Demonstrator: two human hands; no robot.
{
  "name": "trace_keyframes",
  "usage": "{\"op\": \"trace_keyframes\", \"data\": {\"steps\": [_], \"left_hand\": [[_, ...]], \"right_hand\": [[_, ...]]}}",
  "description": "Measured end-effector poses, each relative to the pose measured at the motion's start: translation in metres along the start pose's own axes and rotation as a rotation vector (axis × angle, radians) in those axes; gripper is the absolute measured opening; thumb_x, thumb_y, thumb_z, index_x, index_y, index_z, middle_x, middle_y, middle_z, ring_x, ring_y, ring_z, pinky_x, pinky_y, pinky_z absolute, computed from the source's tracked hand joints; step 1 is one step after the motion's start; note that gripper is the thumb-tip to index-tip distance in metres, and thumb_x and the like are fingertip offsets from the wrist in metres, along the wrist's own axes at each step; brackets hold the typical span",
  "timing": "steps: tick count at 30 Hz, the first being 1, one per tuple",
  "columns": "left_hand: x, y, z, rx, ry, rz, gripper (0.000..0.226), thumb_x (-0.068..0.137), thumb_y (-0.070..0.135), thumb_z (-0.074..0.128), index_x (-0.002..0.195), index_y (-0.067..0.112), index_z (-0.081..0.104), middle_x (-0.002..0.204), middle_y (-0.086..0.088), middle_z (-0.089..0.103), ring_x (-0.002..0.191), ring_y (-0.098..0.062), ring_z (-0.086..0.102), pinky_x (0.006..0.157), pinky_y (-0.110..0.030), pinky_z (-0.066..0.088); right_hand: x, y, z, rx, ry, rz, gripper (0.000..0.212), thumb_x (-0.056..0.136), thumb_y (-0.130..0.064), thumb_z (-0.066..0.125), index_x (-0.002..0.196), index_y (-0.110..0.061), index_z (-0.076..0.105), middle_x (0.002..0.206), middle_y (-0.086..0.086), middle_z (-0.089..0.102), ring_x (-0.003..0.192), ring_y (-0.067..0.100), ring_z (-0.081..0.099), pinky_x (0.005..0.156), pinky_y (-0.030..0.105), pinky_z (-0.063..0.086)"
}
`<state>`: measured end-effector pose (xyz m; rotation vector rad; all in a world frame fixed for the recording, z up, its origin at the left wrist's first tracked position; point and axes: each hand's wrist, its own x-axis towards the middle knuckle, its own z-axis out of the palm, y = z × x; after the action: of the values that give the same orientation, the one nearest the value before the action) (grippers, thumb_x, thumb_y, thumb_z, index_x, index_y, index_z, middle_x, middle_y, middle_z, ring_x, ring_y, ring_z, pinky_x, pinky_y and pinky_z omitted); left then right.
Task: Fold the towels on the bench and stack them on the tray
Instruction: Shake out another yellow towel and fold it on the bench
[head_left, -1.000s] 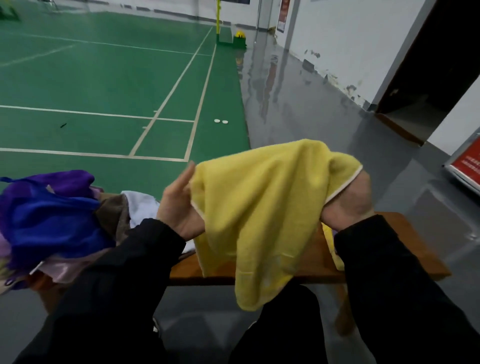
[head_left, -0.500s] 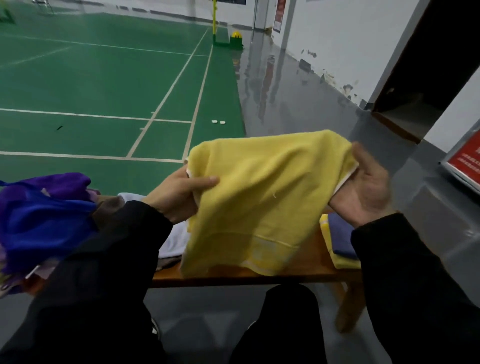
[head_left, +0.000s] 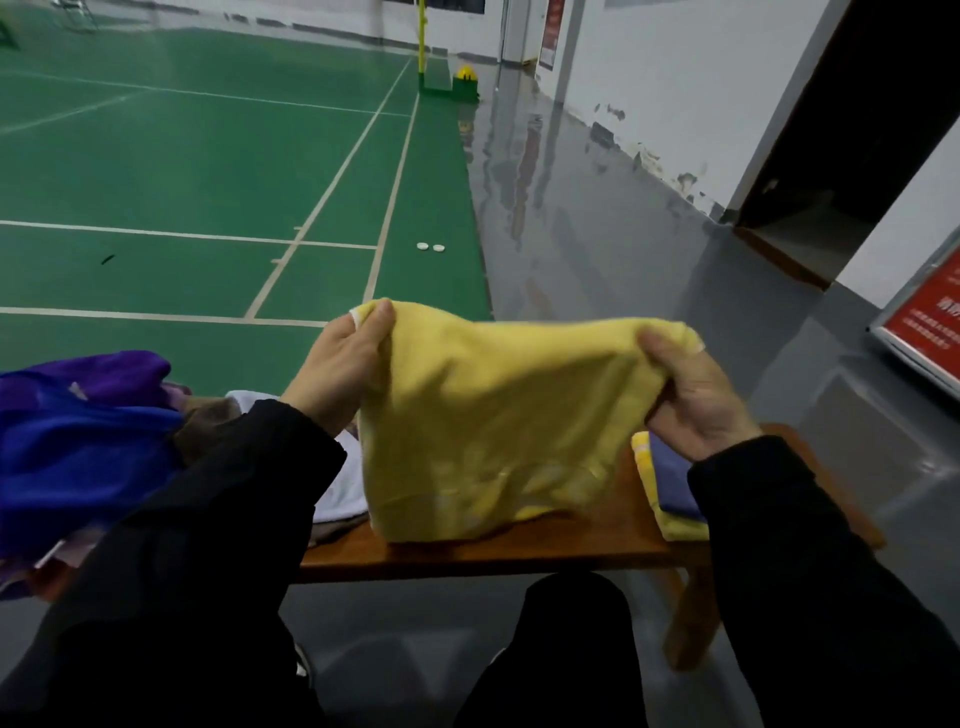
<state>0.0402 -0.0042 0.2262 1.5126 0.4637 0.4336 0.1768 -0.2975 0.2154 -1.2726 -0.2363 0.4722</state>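
Yellow towel (head_left: 498, 431), stretched, lower edge sagging

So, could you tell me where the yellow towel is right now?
In the head view it is centre frame, the yellow towel stretched between the left hand and right hand, hanging over the bench.

A green court floor (head_left: 182, 171) with white lines carries 2 white discs (head_left: 430, 247); a red sign (head_left: 924, 322) leans at a white wall (head_left: 675, 78).
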Motion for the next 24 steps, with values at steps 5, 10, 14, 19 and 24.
{"op": "trace_keyframes", "data": {"steps": [5, 10, 14, 19, 24], "left_hand": [[0.003, 0.006, -0.008, 0.126, -0.055, -0.054, 0.044, 0.102, 0.049, 0.053, 0.091, 0.007, 0.062, 0.083, -0.012, 0.060, 0.076, -0.021, 0.059, 0.074, -0.035, 0.052], [0.012, 0.000, -0.014, -0.222, -0.178, 0.000, 0.025, 0.101, 0.022, 0.060, 0.110, 0.001, 0.069, 0.088, -0.008, 0.073, 0.080, -0.017, 0.065, 0.072, -0.029, 0.058], [0.015, 0.001, -0.015, -0.251, -0.058, 0.127, 0.011, 0.098, 0.016, 0.064, 0.100, 0.009, 0.073, 0.085, 0.001, 0.074, 0.077, -0.010, 0.067, 0.071, -0.026, 0.054], [0.015, 0.004, -0.013, -0.214, -0.021, 0.214, 0.008, 0.094, 0.019, 0.069, 0.095, 0.016, 0.077, 0.090, 0.002, 0.075, 0.086, -0.011, 0.067, 0.078, -0.031, 0.056], [0.011, 0.007, -0.011, -0.153, 0.073, 0.329, 0.009, 0.090, 0.024, 0.075, 0.097, 0.018, 0.078, 0.094, -0.002, 0.076, 0.090, -0.015, 0.067, 0.084, -0.036, 0.057]], "right_hand": [[0.000, -0.002, 0.001, 0.145, 0.065, -0.062, 0.027, 0.088, -0.030, 0.074, 0.108, -0.012, 0.072, 0.105, 0.012, 0.075, 0.099, 0.025, 0.072, 0.087, 0.044, 0.060], [0.005, -0.021, 0.005, 0.026, 0.123, -0.200, 0.008, 0.092, -0.023, 0.073, 0.095, -0.016, 0.074, 0.094, 0.008, 0.074, 0.092, 0.020, 0.071, 0.093, 0.043, 0.058], [0.009, -0.037, -0.002, -0.092, 0.222, -0.174, 0.011, 0.089, -0.021, 0.078, 0.097, -0.013, 0.075, 0.096, 0.007, 0.076, 0.092, 0.020, 0.072, 0.094, 0.045, 0.058], [0.010, -0.043, 0.001, -0.171, 0.433, -0.310, 0.014, 0.081, -0.022, 0.087, 0.086, -0.014, 0.076, 0.080, -0.002, 0.076, 0.074, 0.011, 0.072, 0.070, 0.030, 0.059], [0.011, -0.043, 0.005, -0.174, 0.526, -0.400, 0.020, 0.076, -0.034, 0.090, 0.082, -0.020, 0.077, 0.080, -0.007, 0.074, 0.076, 0.007, 0.070, 0.069, 0.026, 0.058]]}}
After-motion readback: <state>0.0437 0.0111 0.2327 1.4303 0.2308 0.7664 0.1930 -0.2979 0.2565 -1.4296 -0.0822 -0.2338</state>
